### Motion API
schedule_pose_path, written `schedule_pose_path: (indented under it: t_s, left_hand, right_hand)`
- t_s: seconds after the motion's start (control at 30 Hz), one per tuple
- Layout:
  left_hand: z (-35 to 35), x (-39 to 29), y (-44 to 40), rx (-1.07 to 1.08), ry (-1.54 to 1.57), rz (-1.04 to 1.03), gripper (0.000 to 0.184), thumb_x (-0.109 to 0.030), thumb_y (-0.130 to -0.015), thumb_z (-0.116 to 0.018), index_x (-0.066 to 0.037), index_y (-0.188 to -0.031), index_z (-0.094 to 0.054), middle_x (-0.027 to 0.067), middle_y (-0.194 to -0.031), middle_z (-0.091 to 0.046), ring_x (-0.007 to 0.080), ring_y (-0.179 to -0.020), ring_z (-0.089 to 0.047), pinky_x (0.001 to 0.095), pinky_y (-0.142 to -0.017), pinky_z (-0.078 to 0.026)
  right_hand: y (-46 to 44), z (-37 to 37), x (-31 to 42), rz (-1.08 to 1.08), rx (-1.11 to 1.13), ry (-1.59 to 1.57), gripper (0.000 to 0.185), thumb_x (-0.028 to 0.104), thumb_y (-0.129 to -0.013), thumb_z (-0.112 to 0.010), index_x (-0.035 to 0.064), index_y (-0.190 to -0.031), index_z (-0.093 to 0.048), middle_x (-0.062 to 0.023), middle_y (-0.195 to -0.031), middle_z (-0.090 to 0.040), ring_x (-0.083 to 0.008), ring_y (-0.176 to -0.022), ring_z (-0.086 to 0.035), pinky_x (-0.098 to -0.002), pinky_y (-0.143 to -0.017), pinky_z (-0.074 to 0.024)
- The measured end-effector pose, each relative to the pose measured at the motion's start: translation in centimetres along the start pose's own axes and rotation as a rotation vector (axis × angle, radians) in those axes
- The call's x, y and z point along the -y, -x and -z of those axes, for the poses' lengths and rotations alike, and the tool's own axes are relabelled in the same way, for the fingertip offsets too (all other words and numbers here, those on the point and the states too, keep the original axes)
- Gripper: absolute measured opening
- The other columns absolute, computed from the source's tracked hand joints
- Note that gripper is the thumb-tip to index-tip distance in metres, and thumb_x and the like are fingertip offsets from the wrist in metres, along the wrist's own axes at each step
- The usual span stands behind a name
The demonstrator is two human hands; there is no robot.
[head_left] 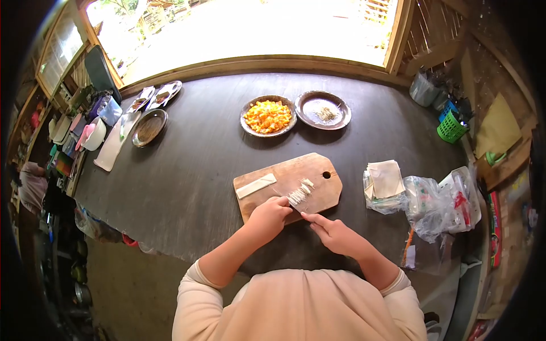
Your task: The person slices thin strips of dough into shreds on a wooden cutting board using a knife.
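A wooden cutting board (273, 176) with a hole near its right end lies on the dark table. On it, thin pale slivers of food (301, 192) sit in a loose row. A flat pale rectangular slab (256, 186) rests at the board's left. My left hand (273, 215) is closed, its fingertips curled down on the board beside the slivers; what they hold is hidden. My right hand (334, 234) grips a knife (296, 207) by its handle at the board's front edge, the blade close to my left fingers.
Beyond the board stand a plate of chopped orange food (267, 116) and a plate with thin shreds (325, 112). Plastic bags (429, 204) and a paper stack (385, 181) lie at right, near a green basket (451, 128). An oval dish (150, 128) sits at left.
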State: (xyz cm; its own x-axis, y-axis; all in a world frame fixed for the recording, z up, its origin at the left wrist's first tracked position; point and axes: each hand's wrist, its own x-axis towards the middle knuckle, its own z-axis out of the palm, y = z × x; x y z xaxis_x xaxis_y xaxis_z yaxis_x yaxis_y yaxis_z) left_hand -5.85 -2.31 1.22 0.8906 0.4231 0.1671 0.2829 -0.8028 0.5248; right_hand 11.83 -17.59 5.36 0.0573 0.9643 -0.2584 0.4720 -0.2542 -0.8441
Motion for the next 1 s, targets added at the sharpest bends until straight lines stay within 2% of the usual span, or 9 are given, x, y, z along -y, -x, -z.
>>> schedule_pose_path:
  t_s: [0.23,0.3,0.4,0.5,0.63,0.7,0.8,0.93,1.0]
  left_hand:
    - [0.3,-0.4,0.1,0.005,-0.024,0.0,0.015,-0.003,-0.078,-0.06,-0.005,-0.088,-0.07,0.008,-0.099,-0.061,0.0292,-0.106,-0.059,0.038,-0.089,-0.051]
    - [0.2,-0.3,0.1,0.011,-0.013,0.008,0.018,-0.001,-0.076,-0.062,-0.004,-0.091,-0.071,0.0087,-0.098,-0.062,0.0301,-0.103,-0.059,0.0385,-0.09,-0.051]
    - [0.2,-0.3,0.0,0.005,-0.004,0.012,0.021,0.001,-0.075,-0.063,-0.003,-0.094,-0.071,0.0097,-0.097,-0.063,0.031,-0.1,-0.06,0.0389,-0.089,-0.05]
    - [0.1,-0.3,0.1,0.005,-0.016,0.016,0.019,-0.001,-0.076,-0.061,-0.005,-0.093,-0.071,0.0088,-0.099,-0.062,0.0296,-0.103,-0.059,0.0383,-0.089,-0.051]
    - [-0.2,0.1,0.2,0.028,-0.051,0.004,0.017,-0.003,-0.078,-0.06,-0.006,-0.092,-0.07,0.0076,-0.1,-0.061,0.028,-0.106,-0.059,0.0374,-0.09,-0.052]
    - [-0.2,0.1,0.1,0.015,-0.041,0.004,0.017,-0.004,-0.078,-0.06,-0.006,-0.093,-0.07,0.0073,-0.1,-0.061,0.028,-0.106,-0.059,0.0374,-0.089,-0.052]
    - [0.0,-0.3,0.2,0.012,-0.027,0.008,0.019,-0.002,-0.077,-0.062,-0.005,-0.094,-0.071,0.008,-0.099,-0.062,0.029,-0.104,-0.059,0.038,-0.089,-0.052]
    - [0.3,-0.7,0.3,0.008,-0.076,0.034,0.021,-0.004,-0.075,-0.067,-0.006,-0.096,-0.071,0.0074,-0.099,-0.063,0.0289,-0.103,-0.06,0.0382,-0.088,-0.052]
    - [0.5,-0.7,0.2,0.013,-0.097,0.03,0.021,-0.005,-0.075,-0.068,-0.006,-0.096,-0.072,0.0068,-0.099,-0.063,0.0283,-0.103,-0.061,0.0381,-0.088,-0.052]
  right_hand:
    - [-0.1,-0.2,-1.0,0.04,-0.012,-0.019,0.036,0.02,-0.102,-0.049,0.0174,-0.138,-0.052,-0.0254,-0.084,-0.066,-0.0385,-0.073,-0.067,-0.0419,-0.07,-0.0517]
    - [-0.6,-1.4,-1.9,0.165,-0.105,0.067,0.038,0.018,-0.102,-0.048,0.0192,-0.14,-0.051,-0.0173,-0.068,-0.06,-0.0195,-0.051,-0.053,-0.0346,-0.059,-0.0475]
    - [-0.1,-0.4,-0.6,0.086,-0.044,0.004,0.038,0.018,-0.102,-0.048,0.0192,-0.14,-0.051,-0.0169,-0.067,-0.06,-0.0189,-0.051,-0.053,-0.0352,-0.058,-0.0472]
    - [0.5,0.6,0.8,-0.063,0.025,-0.04,0.036,0.018,-0.101,-0.049,0.0172,-0.137,-0.052,-0.0235,-0.088,-0.067,-0.0394,-0.077,-0.066,-0.0422,-0.072,-0.051]
    - [0.3,0.3,0.4,-0.115,0.056,-0.034,0.037,0.017,-0.101,-0.05,0.0169,-0.138,-0.052,-0.0233,-0.089,-0.067,-0.0396,-0.077,-0.066,-0.041,-0.073,-0.0513]
    - [-0.4,-1.2,-2.4,0.203,-0.118,-0.019,0.038,0.018,-0.102,-0.049,0.0186,-0.139,-0.052,-0.0168,-0.067,-0.059,-0.0213,-0.052,-0.052,-0.0352,-0.058,-0.0476]
    - [-0.4,-1.3,-0.9,0.102,-0.086,0.046,0.038,0.017,-0.102,-0.05,0.0187,-0.14,-0.052,-0.0157,-0.067,-0.058,-0.0193,-0.053,-0.05,-0.0335,-0.06,-0.0476]
    - [0.1,0.1,-0.3,0.076,-0.037,-0.028,0.038,0.017,-0.102,-0.049,0.0187,-0.139,-0.053,-0.016,-0.069,-0.059,-0.0197,-0.054,-0.05,-0.0326,-0.062,-0.0472]
    - [0.5,0.5,0.4,-0.045,0.016,-0.002,0.037,0.018,-0.102,-0.049,0.0186,-0.139,-0.052,-0.0229,-0.094,-0.068,-0.0381,-0.082,-0.068,-0.0401,-0.076,-0.0519]
